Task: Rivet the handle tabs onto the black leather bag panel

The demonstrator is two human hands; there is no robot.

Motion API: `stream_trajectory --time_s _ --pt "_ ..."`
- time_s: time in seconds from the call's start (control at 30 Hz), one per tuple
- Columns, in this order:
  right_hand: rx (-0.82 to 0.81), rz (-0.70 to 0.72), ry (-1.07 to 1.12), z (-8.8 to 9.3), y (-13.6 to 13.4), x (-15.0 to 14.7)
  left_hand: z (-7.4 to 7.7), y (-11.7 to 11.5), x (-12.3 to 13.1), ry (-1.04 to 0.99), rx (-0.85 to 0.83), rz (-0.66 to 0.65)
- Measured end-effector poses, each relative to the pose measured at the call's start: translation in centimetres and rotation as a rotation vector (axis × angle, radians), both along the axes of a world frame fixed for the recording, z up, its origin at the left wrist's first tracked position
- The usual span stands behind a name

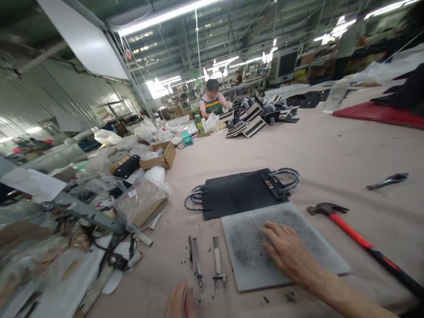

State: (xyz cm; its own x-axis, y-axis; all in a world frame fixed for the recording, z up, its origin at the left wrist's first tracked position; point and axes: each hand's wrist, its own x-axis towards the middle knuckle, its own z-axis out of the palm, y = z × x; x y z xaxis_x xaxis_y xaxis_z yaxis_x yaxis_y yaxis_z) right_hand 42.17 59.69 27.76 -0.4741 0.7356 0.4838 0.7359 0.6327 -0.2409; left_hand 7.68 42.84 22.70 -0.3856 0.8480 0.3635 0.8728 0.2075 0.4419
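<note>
My right hand (pixel 286 249) rests on a grey, worn board (pixel 245 274), fingers loosely extended over its dark-marked surface and nothing seen in them. At the bottom edge my left hand (pixel 180 301) is blurred and partly cut off, so its grip is unclear. Between the hands lie a two-pronged metal tool (pixel 217 265), a slim metal rod tool (pixel 198 265) and a short dark rod (pixel 191 251). Just beyond the board, a flat black bag piece (pixel 235 194) with patterned loop handles lies on the table. A claw hammer (pixel 354 234) with a red and black handle is right of the board.
Pincers (pixel 387 181) lie at the far right. Plastic bags and a cardboard box (pixel 160 155) crowd the left, beside a metal post (pixel 89 216). Striped black pieces (pixel 251 117) are heaped at the back, where a person (pixel 213 101) sits. A red sheet (pixel 374 110) lies back right.
</note>
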Motion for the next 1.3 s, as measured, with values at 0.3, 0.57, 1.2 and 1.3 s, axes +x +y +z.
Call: stream_trajectory --time_s 0.3,0.57,1.2,1.3 --pt "0.032 -0.085 0.014 -4.0 -0.7 3.3 10.4 24.0 3.2 0.271 -0.282 -0.151" --pt "-0.379 -0.35 0.499 0.0 7.4 8.1 4.9 21.4 18.3 0.18 -0.257 -0.504" --pt "-0.922 -0.479 1.023 16.7 19.6 7.4 4.0 18.9 20.5 -0.094 -0.18 -0.465" --pt "-0.873 -0.351 1.219 20.2 14.9 6.4 4.0 18.5 19.9 -0.396 -0.011 -0.335"
